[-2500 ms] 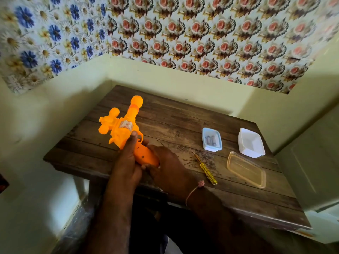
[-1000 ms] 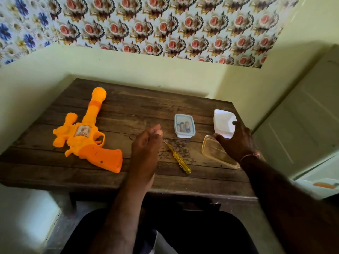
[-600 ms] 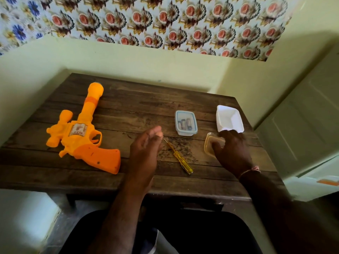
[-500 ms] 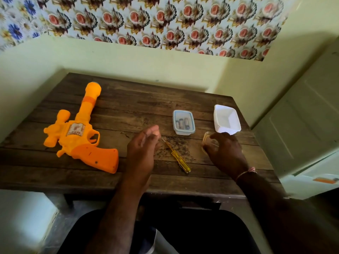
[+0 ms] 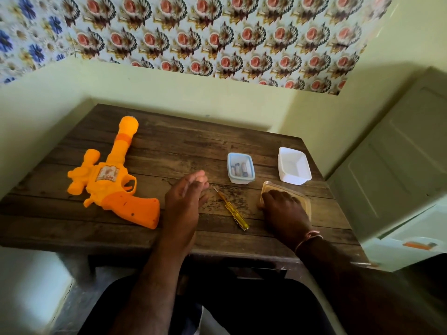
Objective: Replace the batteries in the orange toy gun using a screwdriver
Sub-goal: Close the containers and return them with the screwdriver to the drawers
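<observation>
R hand (image 5: 283, 209) on clear lid (image 5: 306, 201) — L hand (image 5: 183, 199) idle

Right hand (image 5: 284, 209) on clear lid (image 5: 306, 201)

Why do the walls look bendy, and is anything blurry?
Head view: the wide lens curves the wall and table edges; the left hand is slightly smeared at its fingertips; the toy gun looks sharp; the lap below is dark.

Single head view, close above wooden table (image 5: 169, 146), facing forward-down toward wall corner.
</observation>
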`<state>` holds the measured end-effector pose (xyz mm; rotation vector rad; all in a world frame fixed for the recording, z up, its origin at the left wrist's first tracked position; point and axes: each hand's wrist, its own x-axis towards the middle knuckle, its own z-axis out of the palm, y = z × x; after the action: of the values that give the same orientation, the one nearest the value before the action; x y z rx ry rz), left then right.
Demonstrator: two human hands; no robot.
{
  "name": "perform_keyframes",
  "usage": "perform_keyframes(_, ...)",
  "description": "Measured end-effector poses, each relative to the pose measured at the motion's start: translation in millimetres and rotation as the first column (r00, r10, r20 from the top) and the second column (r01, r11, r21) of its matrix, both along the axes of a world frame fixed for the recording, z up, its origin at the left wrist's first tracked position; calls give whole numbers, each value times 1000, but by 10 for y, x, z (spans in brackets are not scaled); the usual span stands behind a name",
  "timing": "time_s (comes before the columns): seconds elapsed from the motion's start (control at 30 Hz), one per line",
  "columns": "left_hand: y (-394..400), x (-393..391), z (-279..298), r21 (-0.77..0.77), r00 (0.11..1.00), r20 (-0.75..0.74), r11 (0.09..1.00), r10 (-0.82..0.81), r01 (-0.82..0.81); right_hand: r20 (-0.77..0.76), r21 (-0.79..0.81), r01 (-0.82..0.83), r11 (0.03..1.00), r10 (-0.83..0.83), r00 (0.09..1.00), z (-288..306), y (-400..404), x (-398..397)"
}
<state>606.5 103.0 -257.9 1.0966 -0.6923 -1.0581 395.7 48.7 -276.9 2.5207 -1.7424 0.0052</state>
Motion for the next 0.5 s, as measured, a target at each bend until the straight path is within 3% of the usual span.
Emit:
perform_keyframes(0.23, -5, -26, -19, 17, 1000, 5, 1000, -19, 19, 37, -144, -65, 987, 71, 997, -54, 30, -23)
perform_keyframes(0.5, 4, -107, -10, 38, 997, 18, 997, -73, 72, 324, -471, 72, 879, 96, 941, 148, 45, 122)
